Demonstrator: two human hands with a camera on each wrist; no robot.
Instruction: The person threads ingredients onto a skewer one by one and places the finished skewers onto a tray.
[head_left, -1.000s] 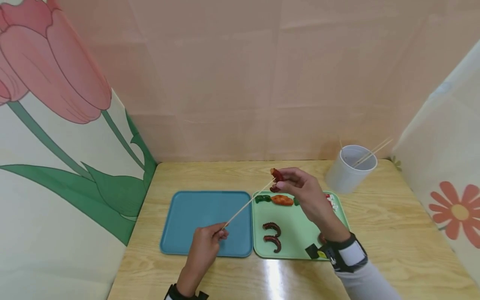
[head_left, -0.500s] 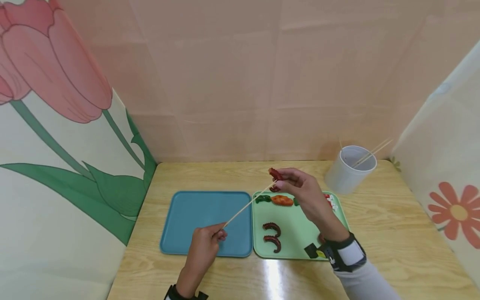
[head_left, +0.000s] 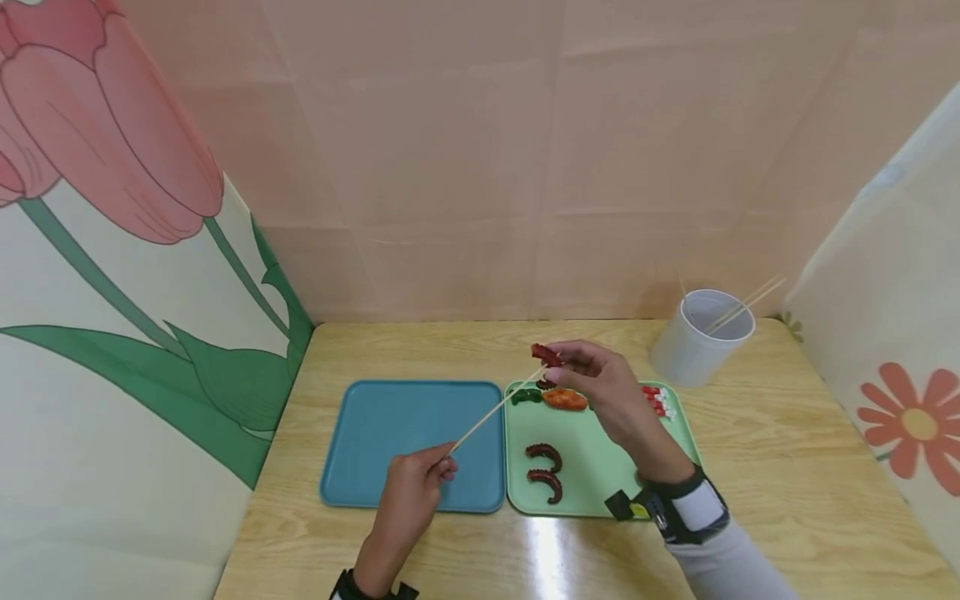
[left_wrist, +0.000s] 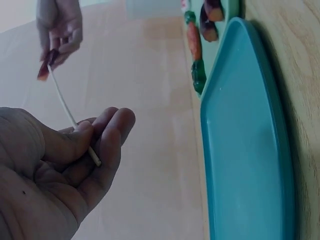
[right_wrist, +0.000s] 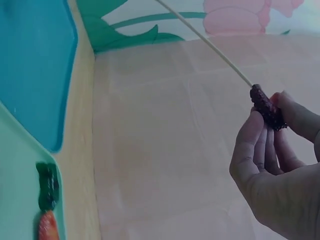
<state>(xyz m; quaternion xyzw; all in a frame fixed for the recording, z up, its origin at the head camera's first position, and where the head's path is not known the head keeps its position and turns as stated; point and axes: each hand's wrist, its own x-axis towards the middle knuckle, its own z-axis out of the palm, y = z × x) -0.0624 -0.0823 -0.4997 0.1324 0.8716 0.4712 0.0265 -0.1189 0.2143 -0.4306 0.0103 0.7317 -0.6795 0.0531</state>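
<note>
My left hand point(head_left: 408, 492) pinches a thin wooden skewer point(head_left: 487, 414) near its lower end, over the blue tray point(head_left: 412, 433). In the left wrist view its blunt end point(left_wrist: 96, 159) pokes out past the thumb. Up and to the right, my right hand point(head_left: 611, 396) holds a dark red, bumpy octopus tentacle point(head_left: 545, 355) between thumb and fingers. The skewer's far end meets that tentacle point(right_wrist: 265, 106) in the right wrist view; how deep it goes in, I cannot tell. Two curved brown tentacles point(head_left: 544, 486) lie on the green tray point(head_left: 600, 475) below the right hand.
Along the green tray's back edge lie a green pepper-like piece point(head_left: 527, 397), an orange piece point(head_left: 564, 400) and red-and-white pieces point(head_left: 657, 402). A white cup point(head_left: 701, 337) with several skewers stands at the back right, before a pink backdrop point(head_left: 450, 167).
My right hand has shifted slightly left and down along the skewer, turning the tentacle a little. My left hand has stayed nearly still.
</note>
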